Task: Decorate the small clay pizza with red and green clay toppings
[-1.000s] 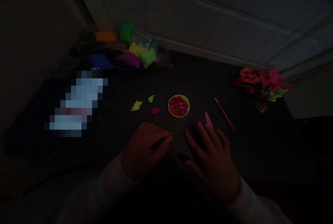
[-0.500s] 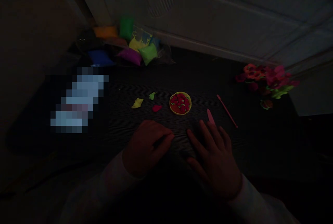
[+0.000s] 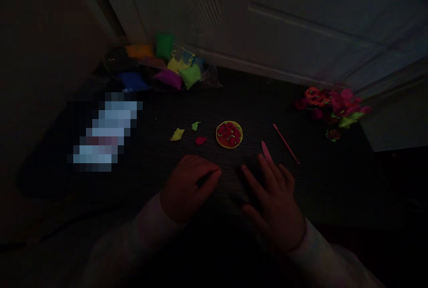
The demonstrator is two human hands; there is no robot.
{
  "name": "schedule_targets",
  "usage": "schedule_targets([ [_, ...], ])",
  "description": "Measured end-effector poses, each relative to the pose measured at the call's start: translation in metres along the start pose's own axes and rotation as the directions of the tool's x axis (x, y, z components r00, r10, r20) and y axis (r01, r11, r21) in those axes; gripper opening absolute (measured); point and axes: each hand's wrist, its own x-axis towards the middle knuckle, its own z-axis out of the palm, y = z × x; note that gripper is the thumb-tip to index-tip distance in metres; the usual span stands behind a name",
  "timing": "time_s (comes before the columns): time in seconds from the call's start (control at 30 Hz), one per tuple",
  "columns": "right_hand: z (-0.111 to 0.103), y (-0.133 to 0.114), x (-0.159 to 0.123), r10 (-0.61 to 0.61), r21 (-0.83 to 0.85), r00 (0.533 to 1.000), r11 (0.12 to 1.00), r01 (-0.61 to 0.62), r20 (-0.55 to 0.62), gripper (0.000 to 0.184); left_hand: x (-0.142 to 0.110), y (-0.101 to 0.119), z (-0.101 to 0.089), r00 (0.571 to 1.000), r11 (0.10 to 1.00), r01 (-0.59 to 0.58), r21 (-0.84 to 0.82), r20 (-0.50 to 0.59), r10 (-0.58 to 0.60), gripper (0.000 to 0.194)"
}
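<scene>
My left hand (image 3: 190,187) rests low over the dark table with thumb and forefinger pressed together in a pinch. Whatever lies between the fingertips, if anything, is too small and dark to make out. To its right, my right hand (image 3: 272,203) is spread, fingers apart and palm down, holding nothing. Its fingertips are close to a pink clay knife (image 3: 266,150), whose lower end they hide. Beyond both hands lies a small round clay pizza (image 3: 229,135) with a yellow rim and red and green pieces on top. Left of it are yellow (image 3: 177,134), green (image 3: 195,125) and red (image 3: 201,141) clay scraps.
A thin pink stick tool (image 3: 286,144) lies right of the knife. Colourful clay flowers (image 3: 334,103) stand at the far right. Several packets of coloured clay (image 3: 167,78) sit in clear plastic at the back left. A lit, blurred-out screen (image 3: 110,129) is at left. A pale panel (image 3: 267,34) rises behind.
The view has shifted slightly, so the table things appear a little further left at the right side. My right fingers have bent slightly; my left hand keeps its pinch.
</scene>
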Motion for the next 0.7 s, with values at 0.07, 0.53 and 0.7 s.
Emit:
schedule_targets([
  [0.07, -0.007, -0.001, -0.001, 0.016, 0.208, 0.998, 0.978, -0.004, -0.054, 0.056, 0.0, 0.0, 0.0, 1.0, 1.0, 0.01, -0.006, -0.017, -0.01, 0.01],
  [0.53, -0.021, -0.04, 0.01, 0.075, 0.895, 0.993, 0.43, -0.115, 0.091, 0.064, 0.006, 0.046, -0.003, 0.969, 0.974, 0.106, -0.199, -0.199, -0.146, 0.015],
  [0.7, -0.024, -0.044, 0.011, 0.102, 0.913, 0.994, 0.399, -0.087, 0.051, 0.068, 0.006, 0.051, 0.0, 0.946, 0.912, 0.225, -0.344, -0.146, -0.288, 0.014],
])
